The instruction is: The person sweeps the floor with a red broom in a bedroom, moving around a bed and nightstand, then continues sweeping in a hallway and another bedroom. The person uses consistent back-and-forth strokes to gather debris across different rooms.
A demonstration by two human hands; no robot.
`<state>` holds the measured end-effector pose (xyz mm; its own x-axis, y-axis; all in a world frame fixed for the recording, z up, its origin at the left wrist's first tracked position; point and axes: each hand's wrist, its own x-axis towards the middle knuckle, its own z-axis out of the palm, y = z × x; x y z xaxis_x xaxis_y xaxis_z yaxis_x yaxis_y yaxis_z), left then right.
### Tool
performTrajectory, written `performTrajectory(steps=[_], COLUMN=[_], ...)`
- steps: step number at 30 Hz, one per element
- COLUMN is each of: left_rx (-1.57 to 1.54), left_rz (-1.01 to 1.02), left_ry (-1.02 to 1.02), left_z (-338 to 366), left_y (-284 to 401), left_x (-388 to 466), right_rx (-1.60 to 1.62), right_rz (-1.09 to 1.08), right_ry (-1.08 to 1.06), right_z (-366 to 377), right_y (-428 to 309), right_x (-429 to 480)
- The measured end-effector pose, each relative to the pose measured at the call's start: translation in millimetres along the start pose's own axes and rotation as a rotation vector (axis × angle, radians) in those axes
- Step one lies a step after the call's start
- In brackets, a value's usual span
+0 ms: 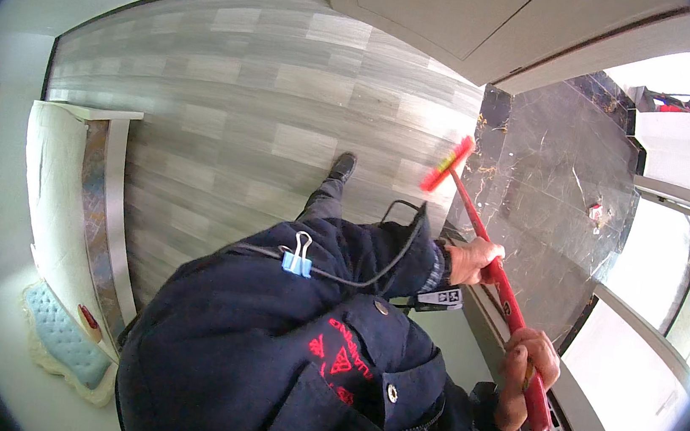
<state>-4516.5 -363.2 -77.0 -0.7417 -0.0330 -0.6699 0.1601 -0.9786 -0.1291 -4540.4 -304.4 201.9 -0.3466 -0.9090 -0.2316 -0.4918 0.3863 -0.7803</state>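
Observation:
A broom with a red handle [513,311] slants from the lower right towards the doorway. My left hand [474,260] grips the handle at about its middle. Higher on the same handle, close to its end, my right hand [533,359] is closed around it. The broom head [446,164], with red and yellow bristles, is at the edge of the grey wood-look floor [308,90], beside the dark tiles. Its bristles look slightly blurred. Dark jacket sleeves cover both arms, and a light blue binder clip [296,264] holds a cable on the jacket.
Beyond the doorway lie dark marble-look tiles [549,162] with a small red-and-white scrap [595,211] and light specks. A beige door [431,15] stands at the top. At left is a bed [59,176] with a blue tufted headboard [64,330]. My shoe [343,166] is on the floor.

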Motion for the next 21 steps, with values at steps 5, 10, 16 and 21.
performTrajectory(steps=[5,10,16,21], left_rx=[-0.004,0.009,0.153,0.556], left_rz=[0.201,0.512,0.497,0.33], left_ry=[0.109,0.34,0.699,0.566], left_z=[-35,-177,-323,-313], left_y=[106,249,393,390], left_x=[-89,-147,-176,-139], right_rx=[0.164,0.51,0.664,0.596], right_rz=[-0.099,-0.023,-0.266,-0.036], right_ry=[-0.068,-0.401,-0.395,-0.393], right_z=[43,195,370,341], right_y=[-12,20,21,15], right_x=[44,140,235,232])
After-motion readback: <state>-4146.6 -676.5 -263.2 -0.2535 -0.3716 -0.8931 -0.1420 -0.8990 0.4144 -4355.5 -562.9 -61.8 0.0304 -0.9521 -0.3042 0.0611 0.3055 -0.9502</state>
